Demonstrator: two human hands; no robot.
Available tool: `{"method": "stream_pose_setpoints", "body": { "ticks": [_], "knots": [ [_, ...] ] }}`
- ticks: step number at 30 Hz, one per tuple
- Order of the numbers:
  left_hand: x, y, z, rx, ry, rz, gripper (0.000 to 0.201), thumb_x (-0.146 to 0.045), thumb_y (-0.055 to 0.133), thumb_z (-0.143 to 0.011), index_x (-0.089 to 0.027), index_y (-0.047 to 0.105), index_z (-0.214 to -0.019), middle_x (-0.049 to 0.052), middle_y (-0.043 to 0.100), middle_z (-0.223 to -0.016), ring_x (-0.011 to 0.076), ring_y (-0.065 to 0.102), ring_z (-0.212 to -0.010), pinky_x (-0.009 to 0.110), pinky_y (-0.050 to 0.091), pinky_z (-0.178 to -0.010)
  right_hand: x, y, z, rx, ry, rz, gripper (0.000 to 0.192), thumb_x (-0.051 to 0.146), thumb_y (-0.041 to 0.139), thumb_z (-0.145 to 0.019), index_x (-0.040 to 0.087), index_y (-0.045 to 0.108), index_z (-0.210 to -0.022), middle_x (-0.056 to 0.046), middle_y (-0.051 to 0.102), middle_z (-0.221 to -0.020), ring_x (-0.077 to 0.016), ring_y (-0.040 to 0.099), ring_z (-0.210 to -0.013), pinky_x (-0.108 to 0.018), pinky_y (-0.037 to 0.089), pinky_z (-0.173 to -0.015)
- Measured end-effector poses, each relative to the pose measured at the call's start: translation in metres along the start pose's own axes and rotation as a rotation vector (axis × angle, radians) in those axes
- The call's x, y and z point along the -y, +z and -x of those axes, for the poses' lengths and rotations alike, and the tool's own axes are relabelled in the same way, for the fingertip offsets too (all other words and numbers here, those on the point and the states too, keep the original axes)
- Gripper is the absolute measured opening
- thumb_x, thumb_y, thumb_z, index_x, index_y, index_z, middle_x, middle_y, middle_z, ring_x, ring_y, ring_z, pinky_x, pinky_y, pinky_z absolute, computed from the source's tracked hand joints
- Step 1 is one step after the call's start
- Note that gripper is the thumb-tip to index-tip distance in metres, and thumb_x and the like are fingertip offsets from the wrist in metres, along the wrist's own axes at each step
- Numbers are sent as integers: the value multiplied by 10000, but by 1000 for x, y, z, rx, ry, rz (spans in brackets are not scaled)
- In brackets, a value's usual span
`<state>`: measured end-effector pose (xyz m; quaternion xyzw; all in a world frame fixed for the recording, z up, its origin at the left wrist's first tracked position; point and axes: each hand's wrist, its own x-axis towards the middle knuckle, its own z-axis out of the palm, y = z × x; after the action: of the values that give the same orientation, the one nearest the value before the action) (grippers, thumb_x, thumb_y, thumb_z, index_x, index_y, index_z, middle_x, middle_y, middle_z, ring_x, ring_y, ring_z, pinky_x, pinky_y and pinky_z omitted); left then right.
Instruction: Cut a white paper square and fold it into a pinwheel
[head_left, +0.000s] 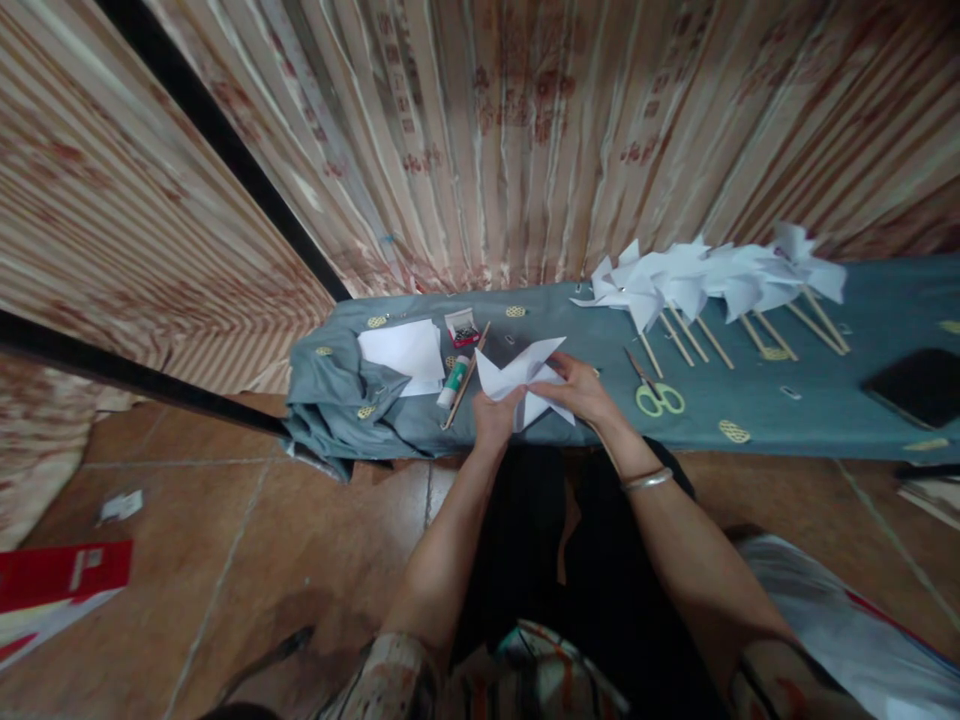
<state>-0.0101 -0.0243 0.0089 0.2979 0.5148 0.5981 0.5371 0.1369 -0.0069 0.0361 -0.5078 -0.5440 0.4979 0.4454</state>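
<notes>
A white paper pinwheel [516,373], its points folded inward, is held between both hands above the bench's near edge. My left hand [496,420] grips its lower left side, thumb on the paper near the centre. On the right side, my right hand [585,388] pinches the same paper, fingers partly behind it. Just left of the pinwheel lie a wooden stick [466,378] and a green and white glue stick [453,382]. Behind them is an opened small red box [462,328] with small dark pieces inside. Green-handled scissors [658,398] rest right of my right hand.
Several finished paper pinwheels [697,278] on sticks lie in a row at the back right. A stack of white paper [405,355] is at the left, a dark flat object [915,388] at the far right. Grey-green cloth [750,390] covers the bench; a curtain [525,150] hangs behind.
</notes>
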Motion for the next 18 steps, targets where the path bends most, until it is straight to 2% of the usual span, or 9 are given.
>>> {"method": "stream_pose_setpoints", "body": {
  "ticks": [6, 11, 18],
  "knots": [
    [4, 0, -2, 8, 18, -7, 411, -278, 870, -513, -99, 774, -870, 86, 778, -844, 234, 721, -793, 317, 557, -766, -6, 1, -2, -42, -43, 39, 652, 388, 843, -561, 155, 672, -1146, -117, 765, -1039, -308, 730, -914, -403, 597, -766],
    [5, 1, -2, -31, 41, -64, 358, -265, 845, -534, -103, 776, -847, 78, 775, -833, 233, 718, -803, 309, 553, -762, -6, 3, 0, -90, -67, 63, 570, 307, 789, -593, 143, 676, -1127, -121, 763, -1041, -311, 727, -937, -420, 587, -810],
    [1, 4, 0, -42, 7, -69, 332, -241, 833, -540, -91, 772, -830, 77, 773, -815, 231, 713, -794, 309, 553, -754, -2, 6, 3, -112, -66, 92, 498, 281, 759, -612, 118, 677, -1075, -144, 763, -1000, -334, 730, -919, -448, 579, -808]
  ]
}}
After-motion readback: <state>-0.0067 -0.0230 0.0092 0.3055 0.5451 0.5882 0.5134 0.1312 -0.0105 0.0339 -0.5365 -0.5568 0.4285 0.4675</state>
